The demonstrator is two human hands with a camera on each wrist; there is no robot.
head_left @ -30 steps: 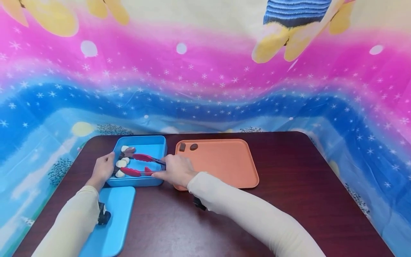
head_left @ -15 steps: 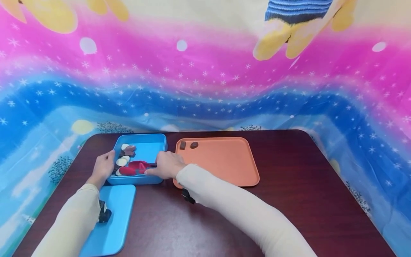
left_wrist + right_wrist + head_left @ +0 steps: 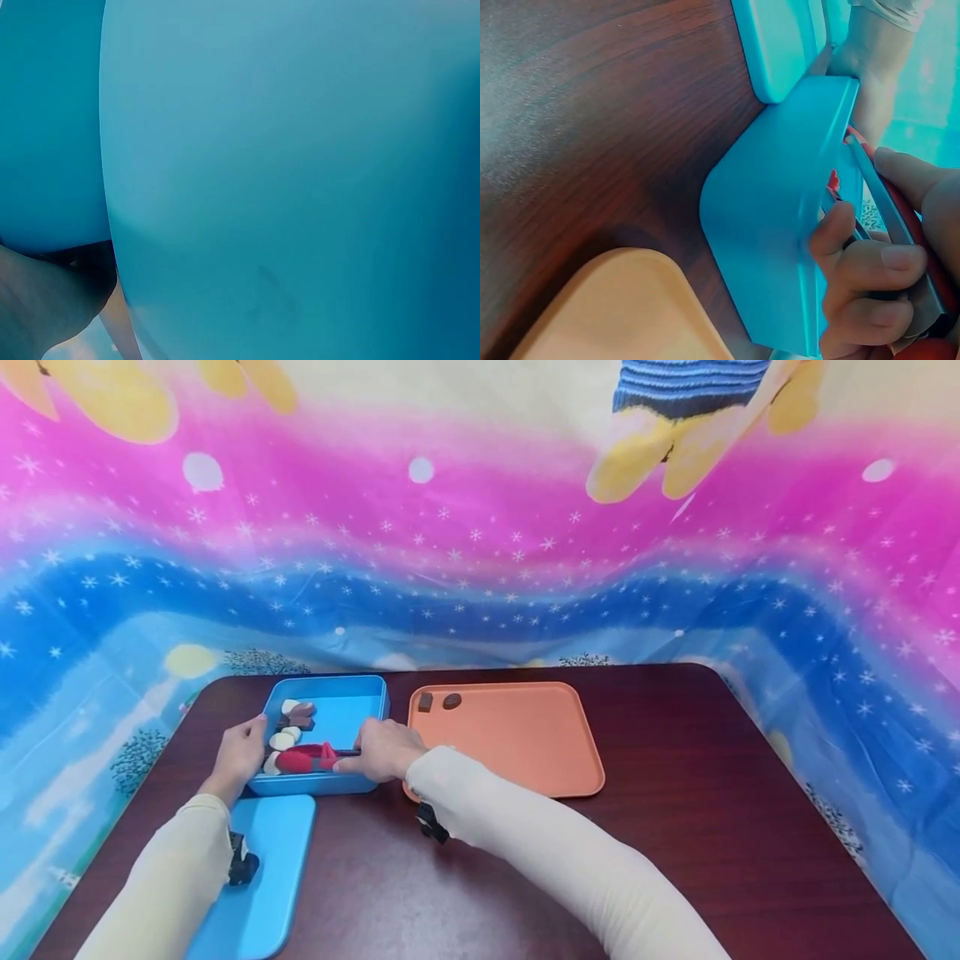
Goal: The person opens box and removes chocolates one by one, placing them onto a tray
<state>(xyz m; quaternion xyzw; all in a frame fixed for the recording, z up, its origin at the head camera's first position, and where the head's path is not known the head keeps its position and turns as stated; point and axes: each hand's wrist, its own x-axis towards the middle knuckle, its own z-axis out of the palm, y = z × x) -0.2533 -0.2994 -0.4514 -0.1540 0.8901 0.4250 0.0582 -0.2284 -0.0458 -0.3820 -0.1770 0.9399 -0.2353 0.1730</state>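
In the head view, my right hand (image 3: 386,750) grips tongs with red tips (image 3: 296,760), which reach down into the blue box (image 3: 322,783) by its near left corner. The tips are close together beside a white round piece (image 3: 272,763); whether they pinch anything is hidden. My left hand (image 3: 240,752) holds the box's left wall, thumb near the rim. Along that side of the box lie several white rounds (image 3: 282,741) and brown chocolate-like pieces (image 3: 302,717). In the right wrist view, fingers (image 3: 877,262) wrap the metal tongs handle (image 3: 889,199).
An orange tray (image 3: 517,743) stands right of the box, with a square brown piece (image 3: 425,702) and an oval brown piece (image 3: 452,701) at its far left corner. A blue lid (image 3: 273,868) lies in front of the box, under the left forearm. A patterned cloth (image 3: 480,543) hangs behind the table.
The tongs' tips, wide apart a second ago, have come together and shifted toward the box's near wall. My right hand has moved slightly left; my left hand stays on the box.
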